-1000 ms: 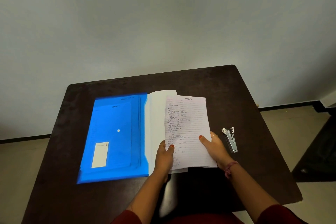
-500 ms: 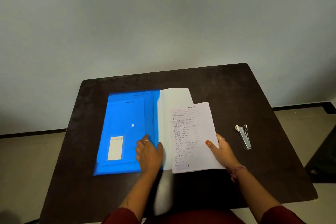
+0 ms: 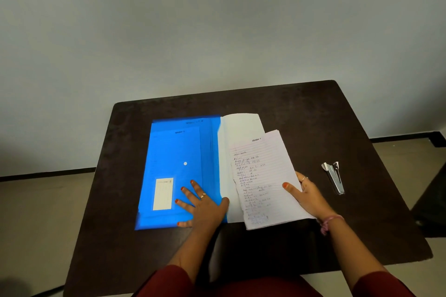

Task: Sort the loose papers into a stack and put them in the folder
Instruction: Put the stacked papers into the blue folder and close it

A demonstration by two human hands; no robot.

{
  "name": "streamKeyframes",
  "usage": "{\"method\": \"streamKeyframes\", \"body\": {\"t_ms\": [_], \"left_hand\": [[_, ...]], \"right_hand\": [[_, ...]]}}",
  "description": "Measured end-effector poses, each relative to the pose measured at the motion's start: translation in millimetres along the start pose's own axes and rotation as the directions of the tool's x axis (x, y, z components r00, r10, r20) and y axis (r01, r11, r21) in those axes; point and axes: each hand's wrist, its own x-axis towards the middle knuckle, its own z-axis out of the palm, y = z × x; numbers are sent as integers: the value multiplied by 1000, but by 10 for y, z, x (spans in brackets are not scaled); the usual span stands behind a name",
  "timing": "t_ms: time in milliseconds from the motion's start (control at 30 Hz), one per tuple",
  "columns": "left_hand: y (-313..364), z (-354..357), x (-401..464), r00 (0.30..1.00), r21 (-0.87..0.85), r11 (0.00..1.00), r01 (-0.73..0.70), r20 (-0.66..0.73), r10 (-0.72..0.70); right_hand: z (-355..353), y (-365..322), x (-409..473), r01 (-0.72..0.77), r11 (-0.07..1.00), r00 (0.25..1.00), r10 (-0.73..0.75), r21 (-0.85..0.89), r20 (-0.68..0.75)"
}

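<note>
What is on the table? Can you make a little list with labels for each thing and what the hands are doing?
table: dark table
folder: blue plastic folder, lying flat, white label on it
papers: lined handwritten sheets, partly on the folder's white open flap
stapler: small metal stapler, right of the papers, untouched
left hand: fingers spread flat, pressing on the folder
right hand: holds the papers' right edge, thumb on top
</note>
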Motion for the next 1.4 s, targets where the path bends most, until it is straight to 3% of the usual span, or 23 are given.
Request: {"method": "streamKeyframes", "body": {"t_ms": [267, 400, 500, 633, 1033, 1400], "left_hand": [[38, 101, -139, 981, -30, 985, -171, -102, 167], [41, 97, -131, 960, 32, 960, -278, -23, 279], [88, 84, -101, 964, 128, 956, -265, 48, 261], [169, 71, -108, 967, 116, 964, -240, 120, 226], [193, 160, -159, 946, 297, 915, -272, -91, 311], [242, 114, -163, 964, 341, 907, -248, -6, 265]], "right_hand": [[-120, -37, -4, -79, 995, 985, 68, 62, 158], [-151, -68, 32, -90, 995, 973, 79, 40, 216], [-146, -116, 81, -88, 996, 956, 92, -27, 277], [-141, -222, 154, -52, 994, 941, 81, -93, 329], [-87, -464, 492, 59, 979, 908, 29, -197, 417], [312, -748, 885, 203, 891, 836, 58, -406, 545]]}}
